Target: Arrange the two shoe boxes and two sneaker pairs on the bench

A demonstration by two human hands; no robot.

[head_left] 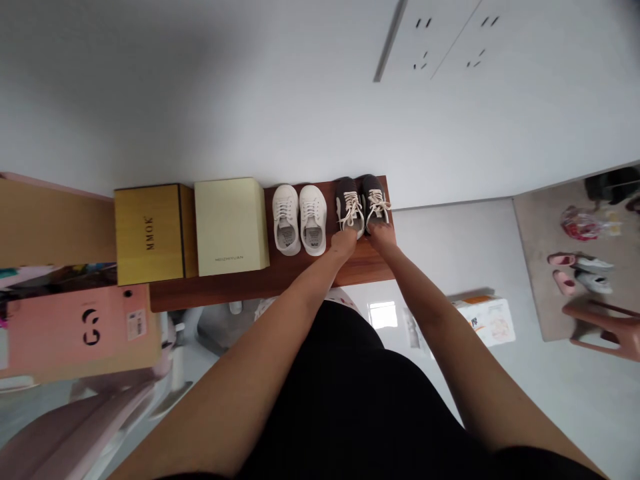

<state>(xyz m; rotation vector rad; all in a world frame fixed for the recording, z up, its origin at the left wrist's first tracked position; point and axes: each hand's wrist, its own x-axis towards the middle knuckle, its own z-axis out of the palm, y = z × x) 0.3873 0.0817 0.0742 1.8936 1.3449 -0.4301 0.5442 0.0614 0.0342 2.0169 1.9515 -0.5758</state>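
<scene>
My left hand [344, 243] grips the near end of a dark grey sneaker with cream laces [349, 207]. My right hand [381, 235] holds the near end of its twin [375, 200] in the same way. Both sneakers stand side by side on a reddish-brown wooden shelf [280, 283], toes pointing away from me. To their left stands a pair of white sneakers [299, 220], untouched. Further left are a pale green box [230, 227] and a yellow-gold MMOK box [150, 235].
Wall sockets [425, 43] sit high on the white wall above the shelf. A pink box [80, 327] is at the lower left. Down on the floor to the right lie a white carton [485, 321] and a mat [545, 267] holding pink-and-white shoes [580, 272].
</scene>
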